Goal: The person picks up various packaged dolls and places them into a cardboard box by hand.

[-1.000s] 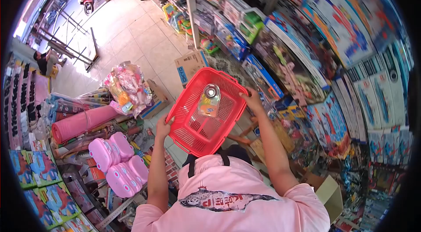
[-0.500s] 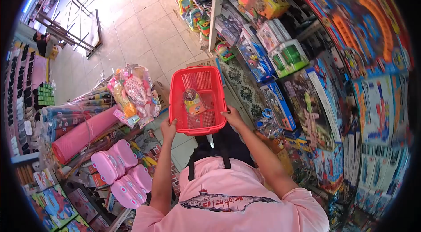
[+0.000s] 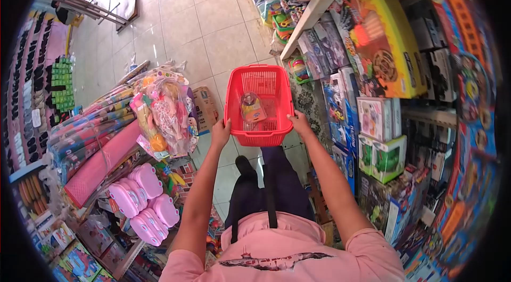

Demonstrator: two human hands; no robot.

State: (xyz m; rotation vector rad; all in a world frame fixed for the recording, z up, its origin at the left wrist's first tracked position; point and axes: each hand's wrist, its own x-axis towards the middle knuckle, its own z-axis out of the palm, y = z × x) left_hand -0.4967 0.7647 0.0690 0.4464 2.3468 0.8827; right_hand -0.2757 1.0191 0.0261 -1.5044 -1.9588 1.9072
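Observation:
A red plastic basket (image 3: pixel 259 139) with perforated walls is held out in front of my body, above the floor. My left hand (image 3: pixel 221 132) is closed on its near left rim. At the right side of the rim, my right hand (image 3: pixel 301 122) grips the basket too. Inside lies a small package (image 3: pixel 252 108) with a clear round part and a yellow-orange printed card; its exact kind cannot be made out. The fingers of both hands are partly hidden by the basket's edge.
Bagged dolls (image 3: pixel 165 114), a pink roll (image 3: pixel 104 167) and pink toy cases (image 3: pixel 143 202) stand to the left. Boxed toys, among them a yellow box (image 3: pixel 391 42), fill shelves at right behind a white post (image 3: pixel 319 10). A cardboard box (image 3: pixel 206 109) stands beyond my left hand.
The view has moved forward along the aisle, and the right-hand shelves look nearer. My legs show more. Both hands still hold the basket, which now appears slightly higher and further right in view.

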